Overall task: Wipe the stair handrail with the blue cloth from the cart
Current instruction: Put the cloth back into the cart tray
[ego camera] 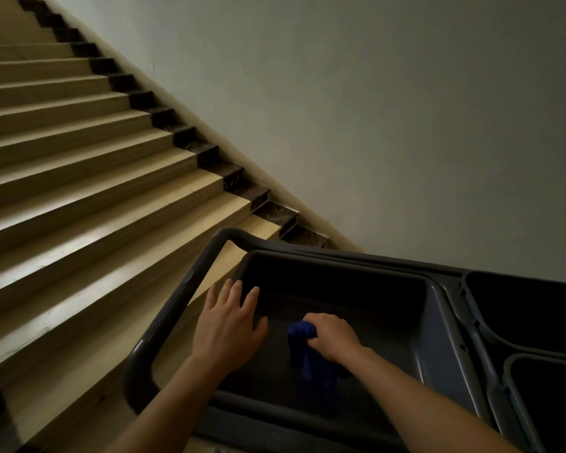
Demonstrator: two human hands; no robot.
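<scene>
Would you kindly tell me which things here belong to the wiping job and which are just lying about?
For the job: blue cloth, gripped by the right hand; left hand, open over the cart tray edge. The handrail is out of view.
Just about: stairs; wall; cart handle; side bins.

Both bare forearms are stretched forward from the lower edge of the view toward the cart tray (438, 322). The left hand (229, 325) is held palm down at the tray's left rim, its fingers (251, 297) straight and spread; whether the rim is touched cannot be told. The right hand (332, 336) is seen inside the tray, knuckles up, with the wrist slightly bent. Its fingers are curled round a bunched blue cloth (303, 351), which is gripped at its upper end.
</scene>
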